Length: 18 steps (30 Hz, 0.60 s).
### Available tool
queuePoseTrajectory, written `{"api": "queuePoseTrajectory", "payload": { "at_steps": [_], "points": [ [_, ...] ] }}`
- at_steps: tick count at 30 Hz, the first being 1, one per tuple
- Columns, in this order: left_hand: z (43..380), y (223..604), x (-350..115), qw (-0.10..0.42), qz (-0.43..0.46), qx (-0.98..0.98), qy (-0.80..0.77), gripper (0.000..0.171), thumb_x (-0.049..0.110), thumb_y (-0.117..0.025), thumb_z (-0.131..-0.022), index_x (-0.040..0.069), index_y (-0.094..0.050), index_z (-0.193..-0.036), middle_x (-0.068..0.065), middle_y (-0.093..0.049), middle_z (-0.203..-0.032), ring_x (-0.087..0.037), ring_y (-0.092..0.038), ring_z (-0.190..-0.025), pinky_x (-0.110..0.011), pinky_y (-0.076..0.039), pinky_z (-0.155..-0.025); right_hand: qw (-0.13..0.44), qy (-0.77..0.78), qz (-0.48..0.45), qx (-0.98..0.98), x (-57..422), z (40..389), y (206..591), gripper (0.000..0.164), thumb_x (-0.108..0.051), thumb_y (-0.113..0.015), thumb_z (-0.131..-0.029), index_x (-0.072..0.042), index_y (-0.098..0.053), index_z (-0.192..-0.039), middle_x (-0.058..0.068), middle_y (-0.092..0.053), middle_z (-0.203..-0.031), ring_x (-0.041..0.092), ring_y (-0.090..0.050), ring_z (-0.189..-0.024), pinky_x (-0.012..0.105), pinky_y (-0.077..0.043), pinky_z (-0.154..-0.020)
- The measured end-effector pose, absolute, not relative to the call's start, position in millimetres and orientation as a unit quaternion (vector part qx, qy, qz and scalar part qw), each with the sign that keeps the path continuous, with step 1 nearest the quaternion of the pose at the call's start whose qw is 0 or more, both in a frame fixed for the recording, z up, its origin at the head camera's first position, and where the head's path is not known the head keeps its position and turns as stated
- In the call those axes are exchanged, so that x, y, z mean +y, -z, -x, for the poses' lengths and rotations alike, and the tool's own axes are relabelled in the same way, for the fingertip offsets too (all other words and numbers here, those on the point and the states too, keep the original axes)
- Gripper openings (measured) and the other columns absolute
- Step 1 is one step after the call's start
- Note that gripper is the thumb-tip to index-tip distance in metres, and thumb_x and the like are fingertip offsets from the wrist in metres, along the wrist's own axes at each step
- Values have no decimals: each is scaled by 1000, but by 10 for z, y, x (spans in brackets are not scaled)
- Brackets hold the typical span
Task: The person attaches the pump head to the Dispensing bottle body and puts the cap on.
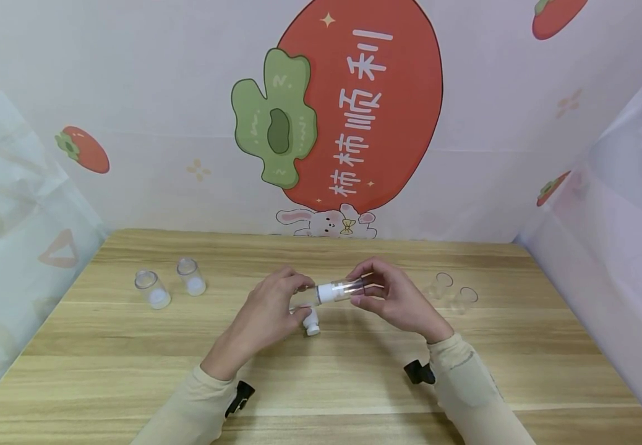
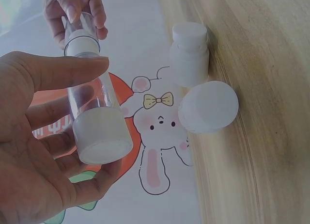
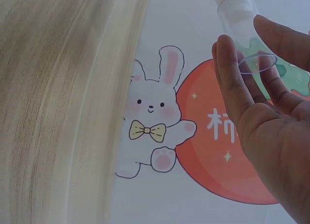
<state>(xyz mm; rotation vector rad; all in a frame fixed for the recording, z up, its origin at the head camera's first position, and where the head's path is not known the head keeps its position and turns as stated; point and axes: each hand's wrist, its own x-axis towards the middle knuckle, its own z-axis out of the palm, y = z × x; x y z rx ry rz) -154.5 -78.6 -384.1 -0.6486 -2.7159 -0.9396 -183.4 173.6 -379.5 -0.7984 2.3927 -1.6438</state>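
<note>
A clear bottle (image 2: 94, 93) with a white base and white collar is gripped by my left hand (image 1: 268, 315), thumb on one side and fingers curled round the other. My right hand (image 1: 390, 296) pinches a clear cap (image 3: 244, 35) between thumb and fingers. The cap sits over the bottle's white top (image 1: 326, 292); whether it is fully seated I cannot tell. Both are held tilted above the table. Below my left hand is a small white bottle-shaped piece (image 2: 190, 59), with a rounded white piece (image 2: 209, 106) beside it in the left wrist view.
Two clear containers with white bottoms (image 1: 153, 289) (image 1: 191, 276) stand at the left of the wooden table (image 1: 321, 395). Toward the right are two clear caps (image 1: 442, 284) (image 1: 464, 300). A printed cloth (image 1: 159, 123) hangs behind and along both sides.
</note>
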Motion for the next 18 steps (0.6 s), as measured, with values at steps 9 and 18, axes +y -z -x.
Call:
{"api": "queuePoseTrajectory", "payload": {
  "at_steps": [9,18],
  "points": [
    [1535,3831,-793,90,220,-916,323,37,5,-88,-76,5,-74,-111,-8,-68,-103,-26,-64,-93,-42,-53,-76,73,548,262,791,1713,1830,3813,33,7,-76,-86,-3,-61,-114,11,-64,-113,27,-68,-103,36,-57,-89],
    [1533,3828,-785,89,218,-916,325,36,5,-88,-76,5,-74,-110,-7,-67,-102,-25,-64,-93,-42,-53,-76,76,551,262,789,1688,1828,3829,32,8,-75,-87,-2,-61,-114,12,-64,-112,28,-68,-104,34,-57,-89]
  ]
}}
